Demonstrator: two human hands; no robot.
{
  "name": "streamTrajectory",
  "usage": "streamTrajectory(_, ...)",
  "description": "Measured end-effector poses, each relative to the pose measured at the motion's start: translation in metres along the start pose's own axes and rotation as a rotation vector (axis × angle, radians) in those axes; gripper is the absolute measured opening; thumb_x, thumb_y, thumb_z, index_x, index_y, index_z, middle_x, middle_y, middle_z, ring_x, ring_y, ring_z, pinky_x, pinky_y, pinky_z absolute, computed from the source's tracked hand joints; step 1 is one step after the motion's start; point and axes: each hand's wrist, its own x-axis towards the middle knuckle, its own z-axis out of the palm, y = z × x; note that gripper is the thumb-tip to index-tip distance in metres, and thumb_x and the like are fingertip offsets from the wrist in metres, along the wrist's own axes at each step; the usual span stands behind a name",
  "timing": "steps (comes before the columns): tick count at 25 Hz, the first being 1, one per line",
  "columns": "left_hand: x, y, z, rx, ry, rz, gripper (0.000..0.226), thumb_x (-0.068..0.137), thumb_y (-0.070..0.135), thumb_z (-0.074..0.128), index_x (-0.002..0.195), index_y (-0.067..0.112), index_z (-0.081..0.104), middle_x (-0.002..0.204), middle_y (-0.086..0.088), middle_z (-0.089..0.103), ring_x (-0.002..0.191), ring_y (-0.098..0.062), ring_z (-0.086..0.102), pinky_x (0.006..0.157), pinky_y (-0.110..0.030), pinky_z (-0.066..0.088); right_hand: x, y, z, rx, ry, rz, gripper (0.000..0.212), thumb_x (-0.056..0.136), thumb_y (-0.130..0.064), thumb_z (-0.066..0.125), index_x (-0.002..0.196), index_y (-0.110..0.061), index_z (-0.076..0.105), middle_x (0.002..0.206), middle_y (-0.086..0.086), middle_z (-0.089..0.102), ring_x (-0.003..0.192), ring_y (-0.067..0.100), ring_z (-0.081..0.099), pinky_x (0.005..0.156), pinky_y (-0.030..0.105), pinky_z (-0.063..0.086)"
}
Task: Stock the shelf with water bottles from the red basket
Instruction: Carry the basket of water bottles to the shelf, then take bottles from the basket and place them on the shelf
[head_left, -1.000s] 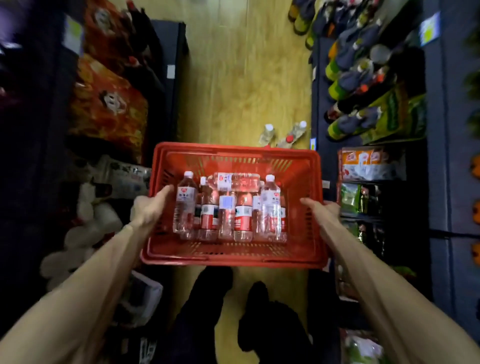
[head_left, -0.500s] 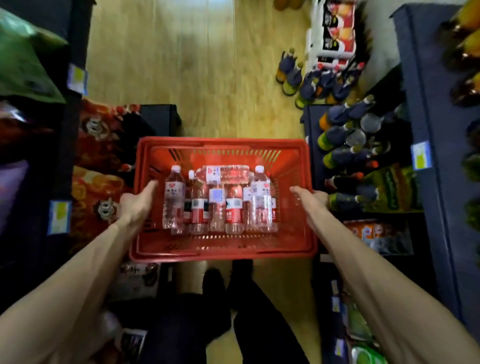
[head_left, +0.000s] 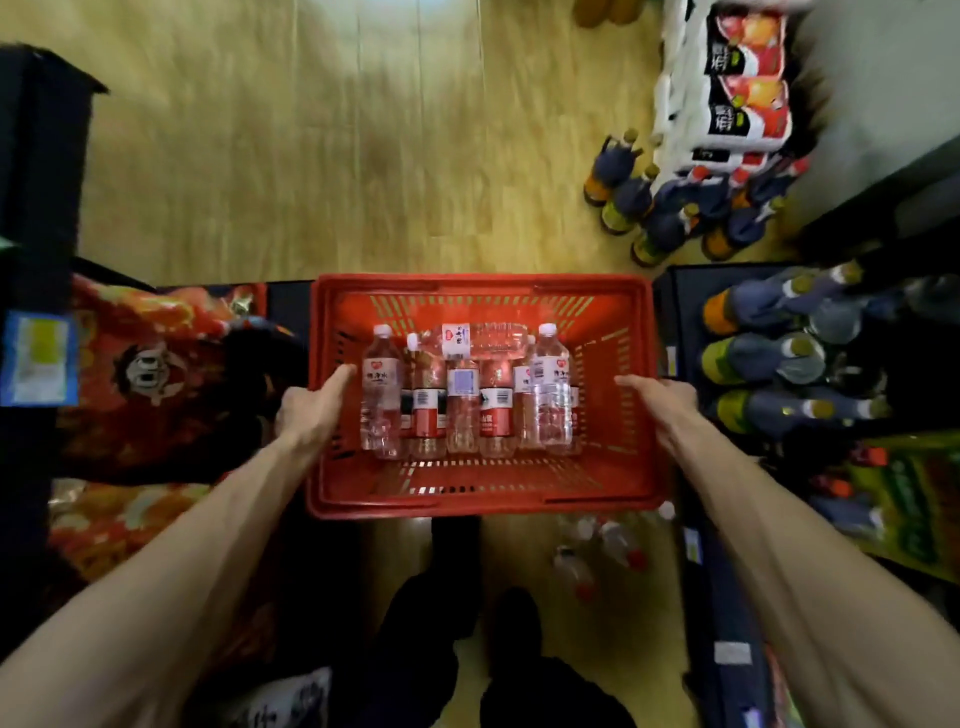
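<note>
I carry a red basket (head_left: 480, 496) in front of me, above the wooden floor. Several clear water bottles (head_left: 462, 400) with red and white labels lie side by side in it, and one bottle (head_left: 478, 340) lies across their tops. My left hand (head_left: 309, 410) grips the basket's left rim, thumb inside. My right hand (head_left: 662, 408) grips the right rim. The dark shelf (head_left: 685, 332) on the right holds juice bottles lying on their sides.
Loose water bottles (head_left: 602, 551) lie on the floor below the basket by my feet. Dark juice bottles (head_left: 654, 208) stand on the floor at the far right, beside stacked drink packs (head_left: 737, 98). Red snack bags (head_left: 156, 374) fill the left shelf.
I have walked forward along the aisle with the basket held in both hands; the shelves slid back past me and the floor bottles now lie under the basket.
</note>
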Motion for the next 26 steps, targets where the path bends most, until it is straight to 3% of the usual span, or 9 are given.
streamTrajectory(3,0.036,0.016,0.020,-0.008,-0.065,-0.005,0.096,0.053,0.084,0.065,0.104,0.004,0.080,0.100,-0.014,0.080,0.097,-0.033,0.075,0.099,-0.045,0.058,0.033,0.002,0.017,-0.003,0.022,0.037,0.048,0.069,-0.011,0.091,0.112,0.004,0.074,0.098,0.020,0.077,0.085,0.033,0.076,0.083,0.051,0.063)
streamTrajectory(5,0.057,0.026,0.033,-0.021,-0.070,-0.003,0.082,0.057,0.079,0.067,0.092,0.005,0.080,0.090,-0.011,0.080,0.089,-0.031,0.075,0.095,-0.043,0.060,0.056,0.008,0.028,-0.005,0.021,0.030,0.053,0.068,-0.011,0.091,0.115,0.004,0.074,0.100,0.019,0.077,0.087,0.033,0.077,0.083,0.053,0.063)
streamTrajectory(11,0.115,0.029,0.087,-0.007,-0.083,-0.020,0.074,0.058,0.077,0.065,0.085,0.009,0.078,0.088,-0.011,0.079,0.085,-0.033,0.075,0.092,-0.046,0.061,0.112,0.024,0.055,0.025,0.021,0.079,0.052,0.076,-0.010,0.087,0.121,0.005,0.068,0.104,0.018,0.075,0.077,0.025,0.073,0.068,0.034,0.060)
streamTrajectory(15,0.148,0.004,0.113,0.070,-0.038,-0.060,0.096,0.052,0.088,0.058,0.107,0.012,0.076,0.105,-0.012,0.077,0.098,-0.035,0.072,0.100,-0.049,0.056,0.133,0.048,0.069,0.040,0.076,0.068,0.064,0.073,-0.014,0.089,0.130,0.002,0.064,0.113,0.021,0.074,0.098,0.034,0.074,0.085,0.044,0.061)
streamTrajectory(17,0.153,-0.004,0.122,0.112,-0.006,-0.056,0.100,0.056,0.088,0.057,0.120,0.012,0.071,0.115,-0.012,0.075,0.106,-0.037,0.070,0.105,-0.050,0.052,0.139,0.052,0.075,0.024,0.081,0.058,0.083,0.065,-0.027,0.092,0.137,-0.002,0.059,0.119,0.019,0.072,0.102,0.034,0.073,0.091,0.047,0.061)
streamTrajectory(20,0.137,-0.002,0.136,0.194,0.038,0.007,0.106,0.072,0.075,0.063,0.144,-0.001,0.049,0.145,-0.022,0.055,0.134,-0.042,0.052,0.116,-0.051,0.041,0.126,0.042,0.087,-0.173,0.087,-0.025,0.108,0.061,-0.044,0.089,0.151,-0.009,0.041,0.147,0.018,0.055,0.132,0.036,0.058,0.111,0.055,0.048)
streamTrajectory(23,0.109,0.002,0.145,0.375,0.115,0.276,0.104,0.085,0.051,0.074,0.158,-0.002,0.021,0.164,-0.023,0.025,0.153,-0.040,0.024,0.125,-0.051,0.024,0.097,0.036,0.102,-0.447,0.167,-0.368,0.099,0.088,-0.031,0.077,0.163,-0.010,0.016,0.169,0.012,0.018,0.156,0.030,0.021,0.128,0.046,0.021)
streamTrajectory(25,0.095,-0.001,0.146,0.426,0.106,0.496,0.093,0.089,0.042,0.073,0.158,0.004,0.023,0.165,-0.018,0.023,0.153,-0.035,0.025,0.125,-0.049,0.026,0.084,0.043,0.115,-0.493,0.141,-0.542,0.089,0.091,-0.028,0.073,0.162,-0.010,0.022,0.167,0.011,0.025,0.154,0.027,0.025,0.126,0.039,0.021)
streamTrajectory(26,0.090,-0.004,0.147,0.427,0.061,0.563,0.088,0.091,0.039,0.073,0.158,0.007,0.026,0.164,-0.015,0.026,0.151,-0.032,0.031,0.122,-0.049,0.031,0.083,0.048,0.122,-0.490,0.084,-0.520,0.088,0.091,-0.030,0.073,0.162,-0.010,0.024,0.165,0.011,0.028,0.153,0.027,0.027,0.125,0.038,0.022)
